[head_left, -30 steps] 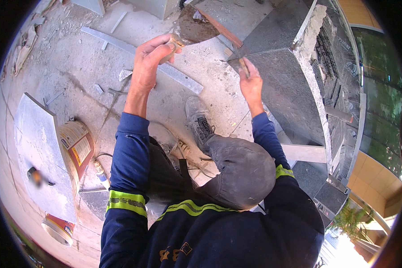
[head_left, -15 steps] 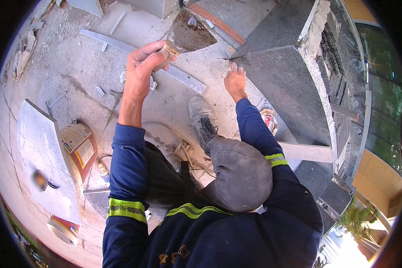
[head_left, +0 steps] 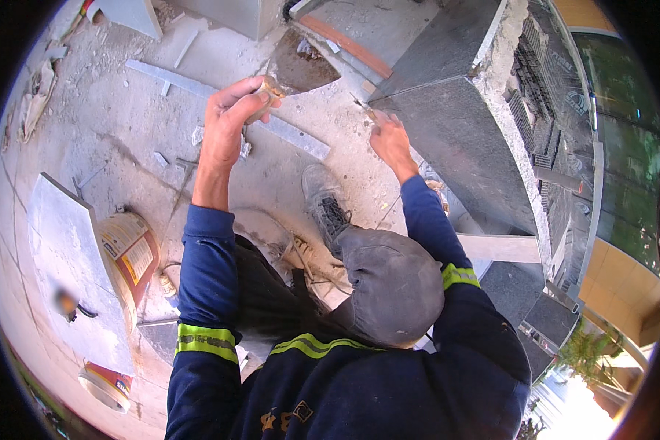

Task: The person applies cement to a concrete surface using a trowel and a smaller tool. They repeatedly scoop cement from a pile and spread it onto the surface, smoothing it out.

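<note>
Raised at upper centre, my left hand [head_left: 226, 121] is closed around a small tan-brown lump [head_left: 273, 89]; its exact kind does not show. My right hand [head_left: 392, 147] pinches a thin, narrow tool [head_left: 362, 106] with a slim tip pointing up and left. That tip is close to the lower corner of a large dark grey stone slab [head_left: 455, 136], which stands tilted on the right. Whether the tip touches the slab I cannot tell. Most of the tool is hidden by my fingers.
A long pale stone strip [head_left: 293, 136] lies on the dusty floor behind my left hand. To the left, a light slab [head_left: 73, 271] leans by a red-and-white bucket [head_left: 128, 249]. Near the top are a reddish bar [head_left: 348, 45] and a dark hole [head_left: 301, 66]. My shoe [head_left: 326, 202] stands at centre.
My right hand has turned, and a thin tool now shows at its fingertips by the slab corner. My left hand still holds the lump, slightly lower. The view has shifted a little.
</note>
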A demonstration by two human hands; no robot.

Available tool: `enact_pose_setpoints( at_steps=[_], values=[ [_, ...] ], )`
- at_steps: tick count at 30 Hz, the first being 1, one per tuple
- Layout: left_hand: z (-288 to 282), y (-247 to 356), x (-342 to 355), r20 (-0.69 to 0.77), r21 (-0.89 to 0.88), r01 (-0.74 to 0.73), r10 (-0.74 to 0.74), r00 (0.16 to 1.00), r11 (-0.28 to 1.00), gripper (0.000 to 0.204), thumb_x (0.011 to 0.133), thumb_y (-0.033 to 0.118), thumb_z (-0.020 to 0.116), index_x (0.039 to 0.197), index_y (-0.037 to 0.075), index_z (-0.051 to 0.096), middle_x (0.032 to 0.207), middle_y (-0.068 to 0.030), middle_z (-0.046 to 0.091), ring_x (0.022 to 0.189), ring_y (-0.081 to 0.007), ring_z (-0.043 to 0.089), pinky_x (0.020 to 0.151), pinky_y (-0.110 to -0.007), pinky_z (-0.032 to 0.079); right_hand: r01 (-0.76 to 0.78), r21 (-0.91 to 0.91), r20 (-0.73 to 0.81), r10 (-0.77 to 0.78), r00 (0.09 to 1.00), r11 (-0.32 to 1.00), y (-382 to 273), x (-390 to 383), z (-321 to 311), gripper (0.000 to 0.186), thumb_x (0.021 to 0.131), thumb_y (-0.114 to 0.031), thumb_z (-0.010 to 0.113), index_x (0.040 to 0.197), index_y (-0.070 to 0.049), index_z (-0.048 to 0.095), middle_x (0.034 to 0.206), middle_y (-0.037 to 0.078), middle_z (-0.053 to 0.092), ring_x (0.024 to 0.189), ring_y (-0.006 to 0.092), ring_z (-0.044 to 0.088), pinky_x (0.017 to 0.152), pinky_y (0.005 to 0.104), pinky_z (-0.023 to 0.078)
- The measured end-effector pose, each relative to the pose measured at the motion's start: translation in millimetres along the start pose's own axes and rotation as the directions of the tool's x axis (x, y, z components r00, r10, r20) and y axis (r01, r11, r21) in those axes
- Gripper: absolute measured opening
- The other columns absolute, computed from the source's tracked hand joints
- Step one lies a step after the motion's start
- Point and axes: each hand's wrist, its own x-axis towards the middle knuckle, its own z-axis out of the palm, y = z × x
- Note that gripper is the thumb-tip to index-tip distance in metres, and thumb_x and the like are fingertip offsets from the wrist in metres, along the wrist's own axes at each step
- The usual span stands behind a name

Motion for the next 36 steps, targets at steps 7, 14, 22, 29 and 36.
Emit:
enact_pose_setpoints(
  at_steps=[7,14,22,29,36],
  values=[
    [3.5,-20.4,20.4,0.070,-0.046,-0.055,0.058,0.996,0.997,0.031,0.092,0.022,0.060,0.103,-0.005,0.070,0.094,-0.0088,0.071,0.080,-0.0153,0.061,0.077,-0.029,0.046,-0.161,0.605,0.087,0.136,0.987,0.780,3.1,-86.0,-108.4,0.048,0.093,-0.007,0.066,0.140,-0.009,0.063,0.136,0.019,0.066,0.102,0.0240,0.069,0.087,0.0358,0.055],
    [26.5,-18.6,9.5,0.007,-0.240,-0.028,0.031,0.999,0.970,0.036,0.092,0.020,0.059,0.112,-0.009,0.067,0.094,-0.0121,0.071,0.079,-0.0172,0.062,0.078,-0.030,0.047,0.009,0.950,-0.152,0.438,0.886,0.312,23.1,-154.9,-273.5,0.057,0.089,0.005,0.064,0.145,0.003,0.056,0.126,0.014,0.070,0.090,0.0126,0.064,0.073,0.0256,0.050],
    [60.7,12.6,-35.4,-0.038,-0.136,0.086,-0.092,0.995,0.987,0.035,0.096,0.019,0.061,0.118,-0.006,0.070,0.093,-0.0102,0.072,0.072,-0.0138,0.060,0.070,-0.029,0.047,-0.234,-0.364,-0.454,0.048,0.890,0.902,189.6,-66.9,-351.5,0.041,0.088,-0.011,0.058,0.127,-0.009,0.073,0.108,0.029,0.071,0.098,0.0464,0.069,0.089,0.0508,0.056],
    [52.7,27.4,-57.8,-0.122,-0.022,0.150,-0.152,0.981,0.988,0.034,0.098,0.019,0.064,0.123,-0.002,0.070,0.102,-0.0094,0.074,0.081,-0.0149,0.066,0.069,-0.030,0.051,-0.320,-0.342,-0.036,0.328,0.944,0.883,198.6,-90.0,-364.6,0.043,0.083,-0.010,0.057,0.120,-0.020,0.077,0.105,0.020,0.075,0.103,0.0447,0.069,0.093,0.0504,0.055],
    [121.7,37.0,-59.0,0.073,-0.048,0.090,-0.087,0.994,0.995,0.041,0.104,0.018,0.062,0.141,0.001,0.059,0.120,-0.0069,0.070,0.097,-0.0144,0.068,0.081,-0.030,0.055,-0.257,0.164,-0.610,0.303,0.733,0.952,140.8,-168.2,-372.0,0.040,0.093,-0.011,0.057,0.132,-0.007,0.069,0.116,0.016,0.073,0.098,0.0284,0.068,0.084,0.0379,0.054]
  ],
)
